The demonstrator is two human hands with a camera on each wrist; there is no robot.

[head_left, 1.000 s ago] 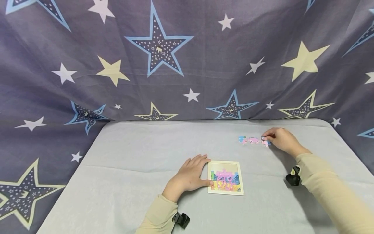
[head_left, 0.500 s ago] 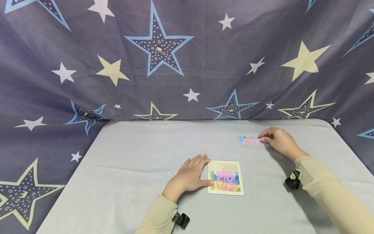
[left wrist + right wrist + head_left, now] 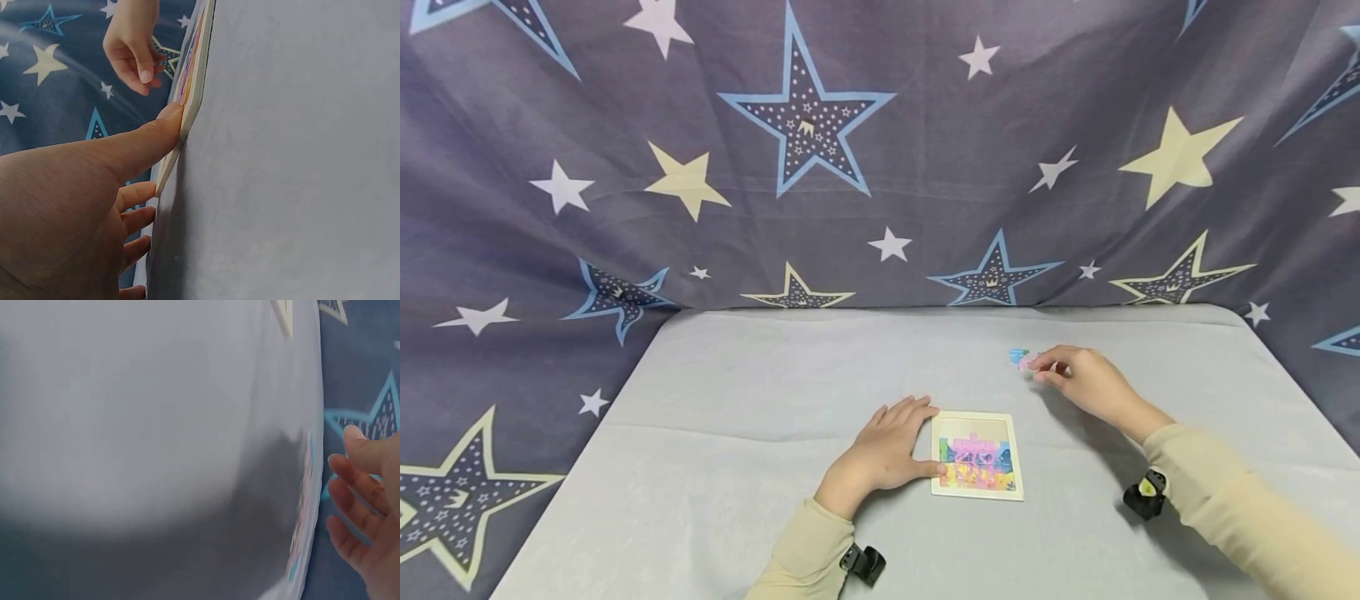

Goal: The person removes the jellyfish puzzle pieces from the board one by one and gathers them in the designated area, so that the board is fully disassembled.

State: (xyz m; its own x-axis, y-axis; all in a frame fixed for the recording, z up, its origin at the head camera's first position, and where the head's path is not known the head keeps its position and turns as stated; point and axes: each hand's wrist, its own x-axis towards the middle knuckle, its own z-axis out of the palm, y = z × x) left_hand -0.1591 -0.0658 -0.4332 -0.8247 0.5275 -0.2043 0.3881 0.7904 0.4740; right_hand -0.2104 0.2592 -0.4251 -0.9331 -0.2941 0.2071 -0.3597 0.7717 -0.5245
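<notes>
A square puzzle tray point(image 3: 1017, 467) with a pale rim lies on the table, its lower part filled with pink, blue and yellow pieces. My left hand point(image 3: 882, 454) rests at its left side, fingers spread, the thumb point(image 3: 150, 140) on the rim and the index fingertip by the top corner. Farther back, my right hand point(image 3: 1093, 387) hovers over a row of loose puzzle pieces point(image 3: 1018, 357), hiding most of them in the head view. In the right wrist view its thumb and fingers stand apart with nothing between them, and the pieces point(image 3: 302, 509) lie flat below.
A grey cloth covers the table point(image 3: 737, 483). Behind it hangs a dark curtain point(image 3: 880, 167) printed with stars. A small black device point(image 3: 1144, 495) is strapped to the right wrist and another point(image 3: 863, 564) to the left.
My right hand has shifted left along the row, from the rightmost piece, which it was touching, to over the middle and left pieces. My left hand and the tray have stayed put.
</notes>
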